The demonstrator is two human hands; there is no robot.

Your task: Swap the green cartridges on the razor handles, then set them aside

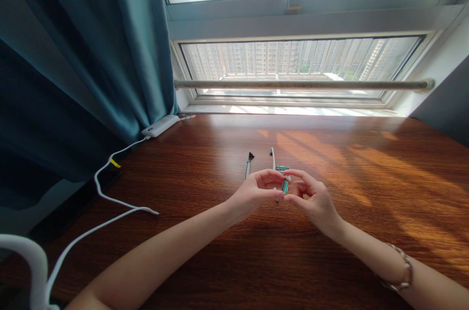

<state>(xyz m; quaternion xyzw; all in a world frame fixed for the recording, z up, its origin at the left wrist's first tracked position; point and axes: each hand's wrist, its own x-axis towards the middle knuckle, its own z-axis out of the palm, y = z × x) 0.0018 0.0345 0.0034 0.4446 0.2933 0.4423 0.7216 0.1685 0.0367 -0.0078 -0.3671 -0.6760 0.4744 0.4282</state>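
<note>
Between my two hands, above the table, is a small dark razor cartridge (285, 186) with a green strip. My left hand (257, 187) pinches it from the left with thumb and fingertips. From the other side my right hand (313, 198) grips it too, thumb below and fingers above. Just beyond my fingers lies another green-and-dark razor cartridge (282, 168), partly covered by them. A toothbrush (273, 157) with a white handle and dark bristles points away from me, its lower part behind my left hand. Left of it rests a razor handle (248, 165) with a black head end.
The brown wooden table (205, 154) reaches to the window sill. A white power strip (161, 126) lies by the blue curtain (142, 56), and its white cable (106, 194) runs down the left side. A metal bar (304, 85) crosses the window.
</note>
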